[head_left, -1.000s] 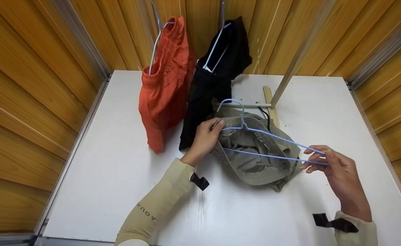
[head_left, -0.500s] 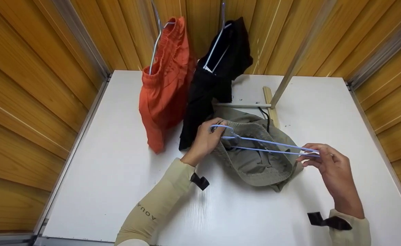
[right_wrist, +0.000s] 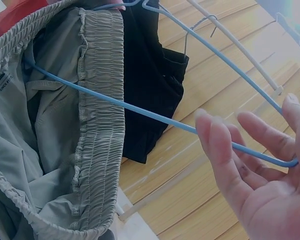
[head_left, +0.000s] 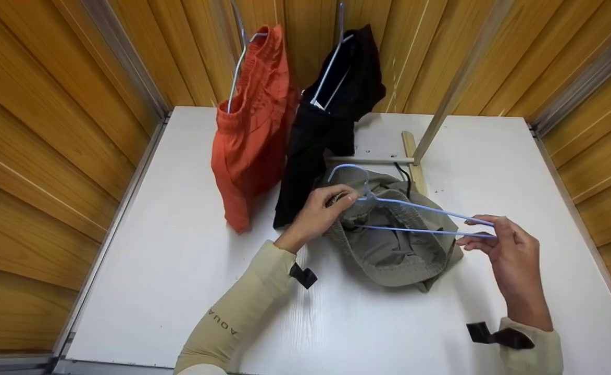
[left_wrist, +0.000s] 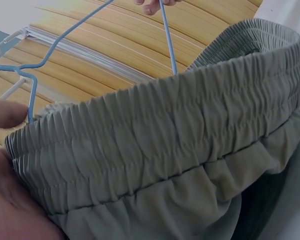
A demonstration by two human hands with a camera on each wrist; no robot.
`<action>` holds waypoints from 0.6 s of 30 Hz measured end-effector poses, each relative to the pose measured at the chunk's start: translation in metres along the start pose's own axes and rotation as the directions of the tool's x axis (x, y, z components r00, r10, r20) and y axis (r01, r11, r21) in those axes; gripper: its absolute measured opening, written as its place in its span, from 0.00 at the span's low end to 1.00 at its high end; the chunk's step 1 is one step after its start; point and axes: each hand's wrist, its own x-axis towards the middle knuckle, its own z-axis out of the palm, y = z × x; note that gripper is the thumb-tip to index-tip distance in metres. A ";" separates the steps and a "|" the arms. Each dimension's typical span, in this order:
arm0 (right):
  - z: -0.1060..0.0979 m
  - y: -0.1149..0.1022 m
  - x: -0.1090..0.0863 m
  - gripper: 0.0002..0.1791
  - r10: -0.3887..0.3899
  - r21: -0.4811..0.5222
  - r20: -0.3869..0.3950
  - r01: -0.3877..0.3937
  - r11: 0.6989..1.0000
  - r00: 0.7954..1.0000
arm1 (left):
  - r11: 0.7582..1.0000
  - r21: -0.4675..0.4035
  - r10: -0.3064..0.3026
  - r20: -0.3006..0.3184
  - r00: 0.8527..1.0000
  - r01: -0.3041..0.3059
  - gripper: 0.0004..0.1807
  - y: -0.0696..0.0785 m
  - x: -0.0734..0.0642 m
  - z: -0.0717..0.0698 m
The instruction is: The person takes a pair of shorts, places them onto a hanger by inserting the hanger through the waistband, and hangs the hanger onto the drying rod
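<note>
Olive-grey shorts point(head_left: 404, 271) lie on the white table with their gathered elastic waistband point(left_wrist: 140, 130) facing up and spread wide. My left hand point(head_left: 318, 213) pinches the waistband's left side, its thumb against the hanger's arm. A blue wire hanger point(head_left: 420, 205) has its left end inside the waistband, hidden there. Its hook stands up beside my left hand. My right hand point(head_left: 516, 255) holds the hanger's right end, which sticks out past the waistband's right side. In the right wrist view, the fingers point(right_wrist: 220, 150) curl about the lower bar point(right_wrist: 155, 116).
Red shorts point(head_left: 250, 125) and black shorts point(head_left: 321, 130) hang on blue hangers at the back. A wooden rack with an upright post point(head_left: 443, 99) and foot point(head_left: 412, 148) stands behind the grey shorts. Wood-panelled walls point(head_left: 34, 156) enclose the white table point(head_left: 144, 271).
The hanger's hook dipped toward my left hand, then rose again. My left thumb has shifted right onto the hanger's arm. My right hand moved left, then slightly back right, still holding the hanger.
</note>
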 end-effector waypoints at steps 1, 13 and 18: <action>0.000 0.000 0.000 0.19 0.008 -0.002 -0.009 -0.008 1.000 1.000 | 1.000 -0.006 0.020 0.016 1.000 -0.020 0.12 0.000 0.000 0.000; 0.004 0.011 0.000 0.18 0.046 -0.077 -0.084 -0.053 0.996 0.995 | 0.997 -0.017 0.081 -0.011 0.997 -0.081 0.09 -0.004 0.001 0.000; 0.001 0.021 -0.002 0.24 0.136 -0.329 -0.090 -0.158 0.931 0.987 | 0.998 -0.018 0.065 -0.029 0.997 -0.066 0.08 -0.001 0.001 0.000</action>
